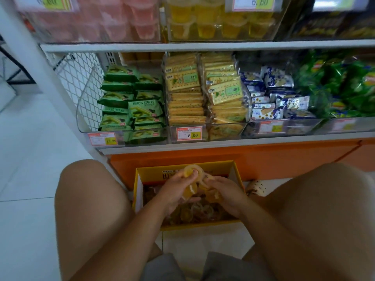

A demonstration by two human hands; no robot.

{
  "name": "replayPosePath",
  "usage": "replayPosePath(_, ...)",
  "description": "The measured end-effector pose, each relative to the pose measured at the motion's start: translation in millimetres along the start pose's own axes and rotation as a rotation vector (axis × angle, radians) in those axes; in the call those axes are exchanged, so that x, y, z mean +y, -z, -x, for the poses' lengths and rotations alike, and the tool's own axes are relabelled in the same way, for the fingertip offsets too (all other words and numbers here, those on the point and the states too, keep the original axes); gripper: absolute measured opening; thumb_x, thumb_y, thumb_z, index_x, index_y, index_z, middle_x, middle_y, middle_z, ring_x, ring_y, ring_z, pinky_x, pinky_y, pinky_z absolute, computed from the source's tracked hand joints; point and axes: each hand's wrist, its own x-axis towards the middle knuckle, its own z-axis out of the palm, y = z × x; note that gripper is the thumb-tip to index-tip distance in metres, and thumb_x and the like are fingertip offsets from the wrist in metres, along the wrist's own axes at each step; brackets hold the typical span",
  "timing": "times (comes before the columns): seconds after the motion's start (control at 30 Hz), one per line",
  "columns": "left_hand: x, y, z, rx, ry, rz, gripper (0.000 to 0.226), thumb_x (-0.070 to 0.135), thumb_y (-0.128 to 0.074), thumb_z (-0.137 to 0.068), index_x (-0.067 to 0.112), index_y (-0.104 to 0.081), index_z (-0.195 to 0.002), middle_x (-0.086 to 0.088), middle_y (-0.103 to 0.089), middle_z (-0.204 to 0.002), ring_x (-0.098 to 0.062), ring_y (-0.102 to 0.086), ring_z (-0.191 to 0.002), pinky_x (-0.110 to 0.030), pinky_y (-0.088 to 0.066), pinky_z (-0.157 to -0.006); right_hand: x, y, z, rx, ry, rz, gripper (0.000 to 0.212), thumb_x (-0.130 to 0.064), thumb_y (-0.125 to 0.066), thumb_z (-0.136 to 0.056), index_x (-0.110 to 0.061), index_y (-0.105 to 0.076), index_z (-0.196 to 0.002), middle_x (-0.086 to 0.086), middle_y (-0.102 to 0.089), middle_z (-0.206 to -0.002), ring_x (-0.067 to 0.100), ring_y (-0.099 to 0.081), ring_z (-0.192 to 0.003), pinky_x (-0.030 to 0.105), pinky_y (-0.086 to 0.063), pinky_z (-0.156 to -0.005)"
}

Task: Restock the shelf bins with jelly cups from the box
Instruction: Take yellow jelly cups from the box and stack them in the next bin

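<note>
A yellow cardboard box (pixel 140 191) sits on the floor between my knees, holding several jelly cups (pixel 190 213) in yellow and reddish colours. Above the box, my left hand (pixel 174 189) grips a few yellow jelly cups (pixel 191 172), thumb pressed on the top one. My right hand (pixel 225 191) is close beside it, its fingers curled round another yellow cup (pixel 215 194). On the top shelf, a clear bin of yellow jelly cups (pixel 219 23) stands beside a clear bin of pink jelly cups (pixel 113 23).
The middle shelf carries bins of matcha cookies (pixel 132 106), crackers (pixel 205 96), blue-white snack packs (pixel 278 94) and green bags (pixel 341 84). An orange base panel (pixel 263 159) lies under the shelf. A white upright post (pixel 40 63) stands left. White tiled floor (pixel 26 179) spreads left.
</note>
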Motion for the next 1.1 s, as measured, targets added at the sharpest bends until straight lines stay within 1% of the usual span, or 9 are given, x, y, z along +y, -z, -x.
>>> replayPosePath(0.1, 11, -6, 8, 0.0, -0.076, -0.046, 0.036, 0.037, -0.068, -0.084, 0.028, -0.063, -0.118, -0.005, -0.067, -0.118, -0.02, -0.07, -0.099, -0.045, -0.059, -0.079, -11, 6, 9, 0.08, 0.071, 0.022, 0.025, -0.026, -0.068, -0.087, -0.024, -0.07, -0.113, 0.003, -0.073, -0.105, 0.023, -0.065, -0.097, 0.038, -0.05, -0.083)
replayPosePath(0.27, 68, -22, 31, 0.034, -0.219, -0.172, 0.019, 0.037, -0.065, -0.088, 0.034, -0.065, -0.107, -0.003, -0.065, -0.117, -0.018, -0.067, -0.097, -0.037, -0.061, -0.072, -66, 6, 29, 0.072, 0.214, 0.067, 0.021, -0.027, -0.063, -0.091, -0.028, -0.071, -0.111, 0.002, -0.072, -0.111, 0.025, -0.066, -0.107, 0.049, -0.048, -0.1)
replayPosePath(0.33, 102, -29, 45, 0.063, -0.307, -0.283, 0.01, 0.04, -0.06, -0.092, 0.043, -0.058, -0.102, 0.011, -0.059, -0.106, -0.005, -0.059, -0.091, -0.018, -0.055, -0.06, -103, 0, 42, 0.107, 0.318, 0.105, 0.02, -0.022, -0.06, -0.094, -0.026, -0.072, -0.109, 0.003, -0.073, -0.106, 0.025, -0.069, -0.099, 0.043, -0.054, -0.093)
replayPosePath(0.43, 154, -36, 65, 0.114, -0.497, -0.475, 0.027, 0.049, -0.057, -0.09, 0.046, -0.051, -0.116, 0.021, -0.053, -0.105, 0.006, -0.055, -0.092, -0.013, -0.049, -0.072, -160, -12, 70, 0.127, 0.507, 0.179, 0.019, -0.02, -0.057, -0.095, -0.03, -0.071, -0.105, 0.0, -0.074, -0.097, 0.023, -0.07, -0.088, 0.032, -0.058, -0.076)
replayPosePath(0.5, 189, -40, 79, 0.112, -0.615, -0.547, 0.018, 0.045, -0.058, -0.091, 0.049, -0.052, -0.108, 0.022, -0.06, -0.103, 0.015, -0.059, -0.08, -0.003, -0.044, -0.064, -196, -17, 84, 0.182, 0.619, 0.231, 0.017, -0.022, -0.061, -0.093, -0.035, -0.07, -0.099, 0.001, -0.072, -0.095, 0.02, -0.07, -0.085, 0.031, -0.059, -0.072)
replayPosePath(0.67, 264, -46, 112, 0.269, -0.88, -0.724, 0.049, 0.056, -0.055, -0.087, 0.04, -0.047, -0.132, 0.022, -0.062, -0.114, 0.003, -0.063, -0.095, -0.018, -0.052, -0.074, -288, -26, 115, 0.269, 0.84, 0.293, 0.008, -0.031, -0.07, -0.08, -0.028, -0.068, -0.088, 0.002, -0.068, -0.079, 0.014, -0.063, -0.06, 0.022, -0.05, -0.053)
replayPosePath(0.83, 314, -39, 133, 0.497, -1.041, -1.022, 0.051, 0.068, -0.045, -0.084, 0.05, -0.039, -0.131, 0.031, -0.054, -0.107, 0.008, -0.051, -0.092, -0.013, -0.043, -0.071, -390, -24, 118, 0.401, 1.034, 0.504, 0.007, -0.021, -0.068, -0.086, -0.027, -0.071, -0.087, -0.008, -0.07, -0.077, 0.003, -0.063, -0.064, 0.012, -0.048, -0.057)
replayPosePath(0.97, 345, -31, 136, 0.6, -1.048, -1.21, 0.042, 0.064, -0.044, -0.087, 0.052, -0.035, -0.126, 0.025, -0.056, -0.089, 0.007, -0.052, -0.078, -0.018, -0.041, -0.062, -467, -18, 64, 0.545, 1.007, 0.839, 0.01, -0.03, -0.065, -0.09, -0.034, -0.071, -0.097, -0.02, -0.068, -0.092, -0.006, -0.059, -0.076, 0.003, -0.04, -0.059)
replayPosePath(1.1, 379, -19, 131, 0.683, -1.044, -1.294, 0.045, 0.065, -0.042, -0.083, 0.053, -0.036, -0.126, 0.031, -0.049, -0.084, 0.008, -0.052, -0.083, -0.019, -0.044, -0.066, -522, -14, -18, 0.579, 0.848, 1.175, 0.02, -0.028, -0.06, -0.093, -0.023, -0.07, -0.109, -0.002, -0.068, -0.113, 0.01, -0.06, -0.097, 0.017, -0.044, -0.074)
